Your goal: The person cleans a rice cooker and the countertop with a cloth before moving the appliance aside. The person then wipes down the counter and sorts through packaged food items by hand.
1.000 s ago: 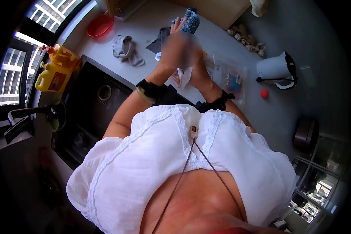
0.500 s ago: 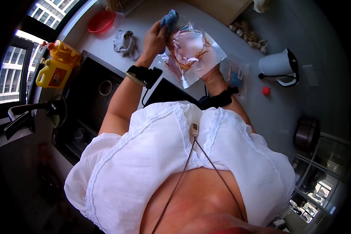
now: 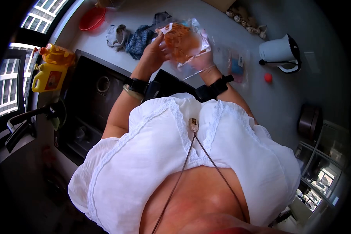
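Observation:
A clear and silvery plastic food bag (image 3: 189, 45) with orange-brown strips inside is held up over the counter. My left hand (image 3: 155, 52) grips its left edge, thumb on the front. My right hand (image 3: 203, 60) holds the bag's lower right side, most of its fingers hidden behind the plastic. Left of the bag a dark blue-grey cloth (image 3: 138, 42) lies crumpled on the counter, apart from my left hand. Beside it is a light grey cloth (image 3: 117, 37).
A dark sink (image 3: 85, 113) is at left, with yellow bottles (image 3: 52, 74) behind it. A red basin (image 3: 93, 19) stands at the far left. On the right are a blue packet (image 3: 236, 65), a red ball (image 3: 268, 78), a white kettle (image 3: 279, 52) and garlic bulbs (image 3: 247, 25).
My left hand has let go of the blue-grey cloth, which now lies on the counter beside the light grey one. That hand has moved down onto the bag, which is turned and lifted slightly.

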`<state>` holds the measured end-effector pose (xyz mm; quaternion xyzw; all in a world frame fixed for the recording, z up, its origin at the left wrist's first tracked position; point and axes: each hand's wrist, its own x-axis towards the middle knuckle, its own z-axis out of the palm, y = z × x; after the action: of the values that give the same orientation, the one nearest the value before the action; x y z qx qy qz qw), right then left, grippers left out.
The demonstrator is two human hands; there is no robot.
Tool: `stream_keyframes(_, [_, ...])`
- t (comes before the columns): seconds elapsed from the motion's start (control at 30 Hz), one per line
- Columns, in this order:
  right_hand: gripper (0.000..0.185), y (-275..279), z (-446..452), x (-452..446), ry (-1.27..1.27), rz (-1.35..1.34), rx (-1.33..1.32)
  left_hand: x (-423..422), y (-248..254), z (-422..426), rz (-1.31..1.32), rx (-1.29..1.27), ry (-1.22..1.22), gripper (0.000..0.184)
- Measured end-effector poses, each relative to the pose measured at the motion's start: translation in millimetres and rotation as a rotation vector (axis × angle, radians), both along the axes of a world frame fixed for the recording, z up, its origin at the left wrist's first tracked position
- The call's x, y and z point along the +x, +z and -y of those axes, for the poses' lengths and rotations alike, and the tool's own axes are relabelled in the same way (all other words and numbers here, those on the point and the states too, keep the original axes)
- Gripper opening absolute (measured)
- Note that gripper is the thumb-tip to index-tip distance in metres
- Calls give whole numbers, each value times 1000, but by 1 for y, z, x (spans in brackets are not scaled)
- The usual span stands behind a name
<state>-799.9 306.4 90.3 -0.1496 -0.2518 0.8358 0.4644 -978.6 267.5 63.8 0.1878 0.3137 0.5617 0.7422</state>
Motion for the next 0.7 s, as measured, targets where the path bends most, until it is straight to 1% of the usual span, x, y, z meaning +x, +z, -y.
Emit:
stream_keyframes(0.03, [55,-13,2,-4,-59,117,245,15,12,10,155,-5,-68,56])
stream_keyframes(0.07, [53,-18,6,-11,-116,239,489,21,7,12,101,58,-74,49])
stream_keyframes(0.13, [41,-15,4,-15,-26,300,104,17,-7,9,94,27,-92,41])
stream_keyframes(0.17, [36,-18,0,-11,-206,768,601,11,-7,10,52,23,-67,38])
stream_keyframes(0.2, [33,-20,-3,-3,-310,1024,848,3,-6,10,7,19,-43,35])
stream_keyframes(0.23, [30,-20,-5,5,-458,1292,1068,-2,-3,13,31,45,48,30])
stream_keyframes(0.3, [28,6,-5,41,-601,1415,996,-13,9,15,-161,29,179,29])
stream_keyframes(0.33, [26,12,-3,59,-791,1546,1135,-16,15,17,-272,37,239,28])
stream_keyframes(0.37, [32,17,-1,74,-842,1743,1111,-20,15,16,-304,25,250,29])
stream_keyframes(0.47, [37,16,11,104,-547,2188,1070,-8,6,13,-408,-16,164,32])
stream_keyframes(0.5, [40,3,13,108,-626,2264,1206,2,5,12,-444,-65,113,33])
stream_keyframes(0.53, [35,5,13,108,-494,2284,1145,13,6,8,-482,-112,62,34])
stream_keyframes(0.6, [25,10,15,105,-233,2306,1013,25,2,-4,-458,-50,-126,35])
stream_keyframes(0.63, [21,0,12,110,-258,2277,1045,31,0,-9,-454,-14,-167,33])
stream_keyframes(0.7, [13,-34,-5,128,-319,2219,1111,42,-29,-34,-564,13,-230,33])
